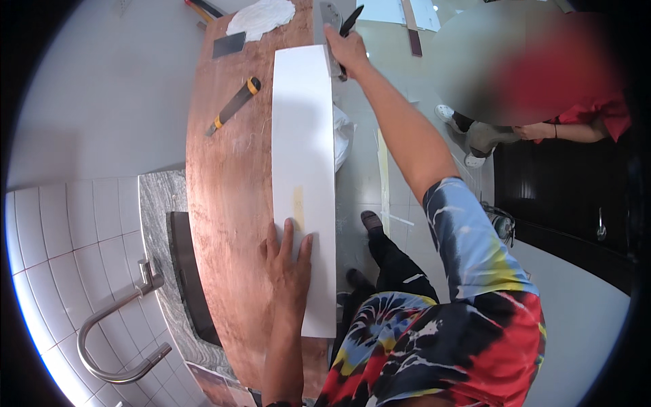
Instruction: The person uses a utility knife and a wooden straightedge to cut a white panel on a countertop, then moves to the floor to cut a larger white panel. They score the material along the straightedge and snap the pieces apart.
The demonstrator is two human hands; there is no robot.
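Brown desk (pixel 227 180) bears white panel (pixel 304 142); left hand (pixel 287 271), fingers spread, should press evenly; right hand (pixel 348 51) grips black tool (pixel 352 20).

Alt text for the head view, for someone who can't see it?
A person's left hand rests on a long white panel lying on a reddish-brown board; the right hand holds a black-handled tool by the panel's far end. A yellow-and-black utility knife lies left of the panel.
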